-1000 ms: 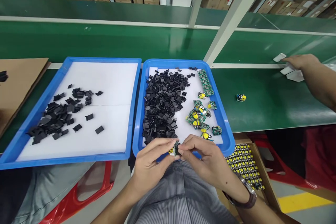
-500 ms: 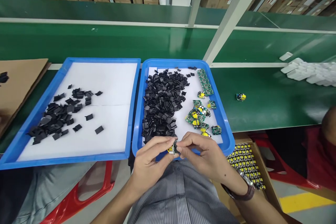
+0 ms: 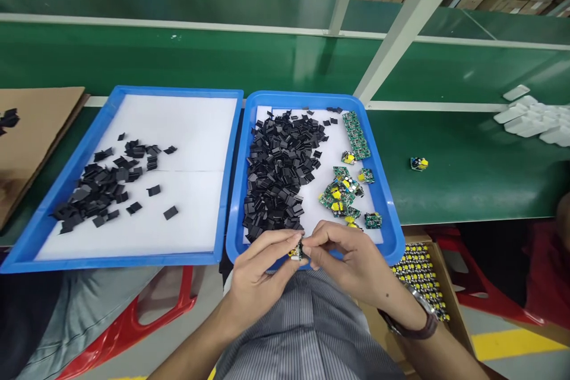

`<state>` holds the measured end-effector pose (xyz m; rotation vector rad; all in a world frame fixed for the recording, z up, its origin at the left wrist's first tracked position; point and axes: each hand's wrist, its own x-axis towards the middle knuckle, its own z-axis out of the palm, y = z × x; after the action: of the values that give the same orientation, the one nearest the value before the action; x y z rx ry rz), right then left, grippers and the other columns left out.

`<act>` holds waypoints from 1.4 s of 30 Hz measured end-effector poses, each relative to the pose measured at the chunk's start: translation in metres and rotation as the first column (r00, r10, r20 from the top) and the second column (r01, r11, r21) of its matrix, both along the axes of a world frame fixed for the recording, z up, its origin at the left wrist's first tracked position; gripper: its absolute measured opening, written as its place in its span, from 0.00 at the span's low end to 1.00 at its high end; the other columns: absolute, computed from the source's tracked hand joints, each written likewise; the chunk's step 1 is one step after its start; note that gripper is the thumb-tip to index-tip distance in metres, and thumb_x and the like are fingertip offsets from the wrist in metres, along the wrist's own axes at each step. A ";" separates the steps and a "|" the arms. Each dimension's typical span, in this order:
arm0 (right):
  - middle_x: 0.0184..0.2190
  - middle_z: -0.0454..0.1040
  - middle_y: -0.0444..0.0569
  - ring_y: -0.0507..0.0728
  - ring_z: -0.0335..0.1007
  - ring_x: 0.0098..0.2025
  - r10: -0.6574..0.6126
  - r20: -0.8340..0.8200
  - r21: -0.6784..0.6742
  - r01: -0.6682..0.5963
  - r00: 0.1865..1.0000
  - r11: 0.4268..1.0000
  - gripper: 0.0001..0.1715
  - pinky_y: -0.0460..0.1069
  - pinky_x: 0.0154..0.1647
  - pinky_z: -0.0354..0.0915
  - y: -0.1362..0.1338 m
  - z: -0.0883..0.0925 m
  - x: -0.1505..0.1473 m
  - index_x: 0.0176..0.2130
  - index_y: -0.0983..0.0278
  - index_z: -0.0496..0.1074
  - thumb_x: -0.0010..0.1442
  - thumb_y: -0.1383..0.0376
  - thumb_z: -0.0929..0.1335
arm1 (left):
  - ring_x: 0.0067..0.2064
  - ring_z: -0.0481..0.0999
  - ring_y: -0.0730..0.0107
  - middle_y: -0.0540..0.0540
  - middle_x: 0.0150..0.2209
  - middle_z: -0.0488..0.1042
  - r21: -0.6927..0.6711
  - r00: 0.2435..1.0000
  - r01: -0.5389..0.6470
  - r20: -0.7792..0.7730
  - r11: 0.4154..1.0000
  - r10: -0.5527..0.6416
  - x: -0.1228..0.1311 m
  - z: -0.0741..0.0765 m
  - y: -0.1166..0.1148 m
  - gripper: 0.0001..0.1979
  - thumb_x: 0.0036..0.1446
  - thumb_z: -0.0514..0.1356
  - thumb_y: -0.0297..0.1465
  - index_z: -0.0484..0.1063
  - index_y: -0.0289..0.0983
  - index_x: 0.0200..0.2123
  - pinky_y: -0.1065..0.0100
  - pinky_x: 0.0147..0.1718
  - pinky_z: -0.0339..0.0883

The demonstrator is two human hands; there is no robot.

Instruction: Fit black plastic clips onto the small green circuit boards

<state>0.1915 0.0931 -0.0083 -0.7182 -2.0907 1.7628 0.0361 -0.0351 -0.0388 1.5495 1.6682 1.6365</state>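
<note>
My left hand point(image 3: 256, 276) and my right hand point(image 3: 350, 261) meet over the near rim of the right blue tray point(image 3: 396, 231). Together they pinch one small circuit board with a yellow part point(image 3: 296, 251); the fingers of both are closed on it. That tray carries a big heap of black clips point(image 3: 278, 172) and a cluster of green circuit boards point(image 3: 341, 193). A strip of joined boards point(image 3: 355, 133) lies at the tray's far right.
The left blue tray point(image 3: 66, 178) holds a smaller pile of black clips point(image 3: 104, 184). One loose board point(image 3: 419, 163) lies on the green belt. White parts point(image 3: 532, 119) are stacked far right. A carton of boards point(image 3: 418, 276) and red stools stand below.
The other person's arm that reached to the white parts at far right has withdrawn. My hands stay together on the board; the view has tilted slightly.
</note>
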 end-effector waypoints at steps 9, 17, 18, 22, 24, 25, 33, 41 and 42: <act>0.31 0.77 0.44 0.54 0.74 0.32 -0.008 0.020 0.149 0.005 1.000 0.989 0.06 0.49 0.35 0.70 -0.004 0.003 0.008 0.41 0.59 0.76 0.70 0.67 0.68 | 0.49 0.84 0.65 0.44 0.49 0.82 -0.061 0.999 0.040 0.018 0.997 -0.039 0.000 0.001 -0.001 0.24 0.60 0.70 0.21 0.78 0.42 0.58 0.67 0.49 0.81; 0.28 0.77 0.44 0.54 0.75 0.30 0.023 0.059 -0.039 -0.021 0.998 0.999 0.09 0.48 0.32 0.71 0.001 0.002 -0.002 0.35 0.60 0.75 0.69 0.62 0.70 | 0.50 0.83 0.63 0.42 0.51 0.81 -0.036 0.999 0.039 0.001 0.999 -0.039 0.001 -0.005 -0.004 0.24 0.62 0.67 0.20 0.77 0.42 0.59 0.64 0.50 0.81; 0.28 0.77 0.44 0.53 0.76 0.29 0.003 0.026 -0.118 0.000 1.000 0.993 0.10 0.49 0.31 0.72 0.001 -0.002 -0.004 0.35 0.61 0.76 0.69 0.60 0.71 | 0.50 0.83 0.64 0.42 0.51 0.81 -0.045 0.999 0.035 0.009 0.998 -0.035 0.001 -0.005 -0.004 0.24 0.62 0.67 0.19 0.77 0.42 0.59 0.65 0.50 0.81; 0.27 0.79 0.43 0.53 0.78 0.26 -0.069 -0.023 -0.405 0.053 0.997 0.913 0.12 0.49 0.31 0.77 0.000 -0.013 -0.002 0.41 0.61 0.78 0.64 0.56 0.76 | 0.49 0.81 0.65 0.43 0.50 0.79 -0.065 0.999 0.016 0.041 0.998 -0.013 0.003 -0.004 -0.003 0.26 0.61 0.67 0.20 0.75 0.43 0.61 0.65 0.49 0.79; 0.27 0.80 0.43 0.53 0.79 0.27 -0.065 -0.017 -0.478 0.049 0.998 0.877 0.13 0.49 0.31 0.78 0.002 -0.015 0.002 0.40 0.62 0.79 0.63 0.56 0.77 | 0.49 0.81 0.65 0.43 0.50 0.78 -0.054 0.999 0.010 0.042 0.998 -0.007 0.004 -0.001 -0.001 0.27 0.61 0.67 0.20 0.75 0.42 0.61 0.64 0.49 0.79; 0.27 0.80 0.44 0.53 0.79 0.27 -0.050 -0.015 -0.502 0.035 0.999 0.864 0.13 0.49 0.32 0.79 0.004 -0.016 0.004 0.39 0.62 0.79 0.63 0.56 0.77 | 0.49 0.81 0.65 0.43 0.50 0.78 -0.046 0.999 0.012 0.040 0.999 -0.010 0.004 0.000 0.000 0.27 0.61 0.66 0.19 0.75 0.42 0.61 0.64 0.49 0.79; 0.25 0.80 0.44 0.52 0.78 0.24 0.059 -0.008 -0.600 -0.053 0.998 0.799 0.13 0.47 0.30 0.75 0.008 -0.022 0.013 0.33 0.64 0.77 0.66 0.59 0.75 | 0.48 0.81 0.60 0.40 0.47 0.81 0.033 0.983 0.102 0.149 0.994 -0.106 0.002 0.003 0.002 0.25 0.60 0.67 0.20 0.76 0.40 0.60 0.59 0.48 0.80; 0.29 0.78 0.43 0.49 0.76 0.24 0.001 -0.076 -0.574 -0.045 0.997 0.817 0.10 0.44 0.27 0.72 -0.001 -0.019 0.004 0.32 0.63 0.77 0.65 0.64 0.76 | 0.46 0.81 0.60 0.39 0.44 0.82 0.029 0.971 0.109 0.210 0.994 -0.113 0.002 0.002 -0.002 0.22 0.61 0.68 0.22 0.77 0.37 0.58 0.58 0.45 0.80; 0.29 0.78 0.43 0.49 0.76 0.24 0.000 -0.082 -0.569 -0.047 0.997 0.821 0.10 0.44 0.27 0.72 -0.001 -0.020 0.003 0.32 0.63 0.78 0.65 0.64 0.76 | 0.46 0.81 0.60 0.38 0.44 0.82 0.024 0.972 0.108 0.208 0.994 -0.111 0.002 0.002 -0.002 0.21 0.62 0.68 0.21 0.77 0.36 0.58 0.58 0.45 0.80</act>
<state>0.1949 0.0920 -0.0281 -0.7496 -1.5100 2.4225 0.0381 -0.0374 -0.0364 1.3942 1.4410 1.6901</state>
